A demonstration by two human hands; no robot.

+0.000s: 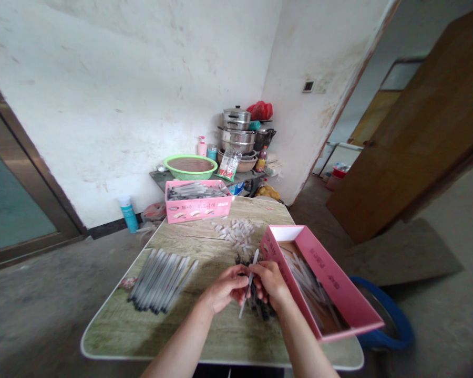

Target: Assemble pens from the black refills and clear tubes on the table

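Wall [142, 79]: pale and smudged, standing behind everything.
Wooden door [413, 131]: ajar, at the right.
Table [228, 338]: wood-patterned top with a white edge, spread beneath both hands.
Right-hand box [335, 283]: pink and open, at the table's right side, just beside the right hand; slim translucent pieces [305, 281] lie loosely inside.
Rear box [199, 208]: also pink, at the table's far left corner, well ahead of the left hand, filled with slim grey-and-clear pieces [197, 190].
Green basin [191, 175]: on the low surface beyond the rear box, holding brownish contents.
Row of pens [161, 281]: laid side by side at the left of the table, dark ends toward the wearer, apart from the left hand.
Right hand [268, 281]: thumb and forefinger pinched together on the held pen.
Left hand [229, 286]: fingers curled, thumb right up against the same pen; whether it grips or merely steadies, I cannot tell.
Dark pile [260, 310]: black pieces heaped under and between the hands, partly hidden by them.
White pieces [236, 232]: scattered just ahead of the hands, beyond the dark pile.
Held pen [249, 285]: between the two hands, above the dark pile, tilted, its upper end leaning right and its lower end poking out below the fingers.
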